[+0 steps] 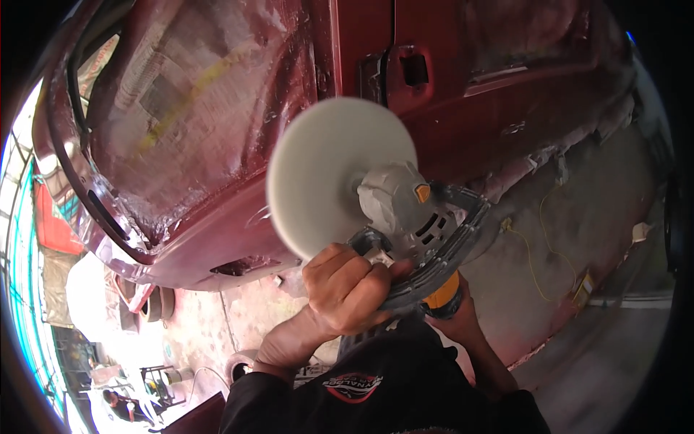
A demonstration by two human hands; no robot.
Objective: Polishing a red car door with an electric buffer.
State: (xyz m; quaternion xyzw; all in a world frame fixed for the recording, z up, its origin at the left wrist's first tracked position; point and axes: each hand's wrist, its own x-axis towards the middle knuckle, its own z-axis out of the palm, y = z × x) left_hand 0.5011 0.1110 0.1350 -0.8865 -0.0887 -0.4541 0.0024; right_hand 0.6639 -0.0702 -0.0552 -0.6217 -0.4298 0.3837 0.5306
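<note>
My left hand (348,286) is closed around the black loop handle (452,249) of a grey and orange rotary polisher (394,195). The polisher's large round white pad (325,173) is up against or just in front of the side of a dark red car (448,137); I cannot tell whether it touches. The pad's surface looks smooth and slightly blurred. Lower down and to the right, my right hand (461,318) wraps the orange and black rear of the polisher, its fingers partly hidden behind the tool.
Newspaper and plastic film (195,101) cover the car's window at upper left. A yellow cord (531,267) trails over the grey floor on the right. At lower left are tyres (157,304), a hose and a person (119,405) in bright light.
</note>
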